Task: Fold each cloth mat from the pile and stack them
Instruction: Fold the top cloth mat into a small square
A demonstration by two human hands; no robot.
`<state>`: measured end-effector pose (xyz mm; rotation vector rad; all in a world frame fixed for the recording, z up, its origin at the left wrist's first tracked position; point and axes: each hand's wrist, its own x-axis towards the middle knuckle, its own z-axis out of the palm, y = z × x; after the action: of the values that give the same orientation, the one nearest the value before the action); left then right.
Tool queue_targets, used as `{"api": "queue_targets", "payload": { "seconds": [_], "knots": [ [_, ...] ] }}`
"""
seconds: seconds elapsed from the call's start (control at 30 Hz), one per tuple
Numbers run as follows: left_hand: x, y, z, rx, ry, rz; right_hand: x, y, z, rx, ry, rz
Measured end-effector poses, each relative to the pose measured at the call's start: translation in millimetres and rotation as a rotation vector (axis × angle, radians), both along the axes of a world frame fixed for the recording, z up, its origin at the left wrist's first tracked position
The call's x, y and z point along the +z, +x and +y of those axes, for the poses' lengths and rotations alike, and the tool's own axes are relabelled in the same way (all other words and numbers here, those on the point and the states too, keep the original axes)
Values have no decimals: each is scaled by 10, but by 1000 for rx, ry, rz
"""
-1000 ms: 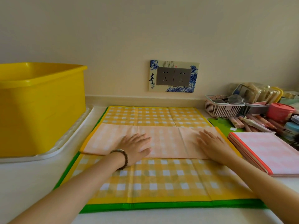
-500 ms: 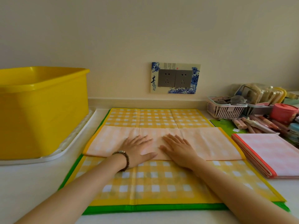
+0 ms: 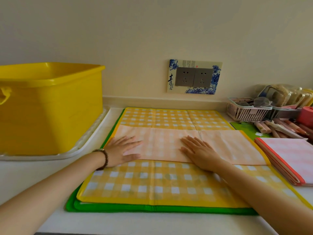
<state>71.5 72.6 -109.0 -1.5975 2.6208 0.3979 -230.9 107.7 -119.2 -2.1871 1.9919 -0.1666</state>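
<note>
1. Yellow mat (image 3: pixel 152 182) is lying spread on the counter (image 3: pixel 25 175), with a pale peach band (image 3: pixel 162 143) of it folded across the middle, showing its faded underside.
2. Left hand (image 3: pixel 123 150) is lying flat, palm down, fingers spread, on the band's left end; it is pressing, not grasping anything.
3. Right hand (image 3: pixel 199 150) is lying flat too, fingers spread, palm on the band's middle, heel over the band's near edge; nothing is gripped.
4. A bead bracelet (image 3: pixel 103 158) is sitting on the left wrist.
5. Both forearms are reaching in from the near edge of the view, the right one crossing the yellow mat's near right part.
6. A green mat (image 3: pixel 152 209) is lying under the yellow one, showing along the near edge and left side.
7. A folded pink stack (image 3: pixel 291 160) with a red edge is sitting just right of the yellow mat, touching its right border.
8. A yellow tub (image 3: pixel 50 107) is standing on a white tray (image 3: pixel 81 146) to the left, near the mats.
9. A wall socket (image 3: pixel 194 77) with a blue-flower frame is sitting above the mat's far edge.
10. A white basket (image 3: pixel 247 112) and loose clutter are crowding the far right; contents are too blurred to name.
</note>
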Motion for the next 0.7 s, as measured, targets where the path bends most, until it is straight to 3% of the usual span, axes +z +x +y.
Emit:
{"api": "queue_targets", "payload": {
  "seconds": [0.17,0.27,0.4,0.53,0.7],
  "knots": [
    [178,-46,-69,-6,116,24,116,-49,39,5,48,-77],
    [357,-213,-111,39,150,151,250,-85,150,-68,37,-442],
    [447,-692,-139,-23,38,194,441,-183,427,-107,68,-842],
    [353,-1147,-345,-61,-7,64,535,-323,754,-217,362,-1194],
    [183,-1417,-583,-17,-80,-63,533,-520,1030,-406,544,-1514]
  ]
}}
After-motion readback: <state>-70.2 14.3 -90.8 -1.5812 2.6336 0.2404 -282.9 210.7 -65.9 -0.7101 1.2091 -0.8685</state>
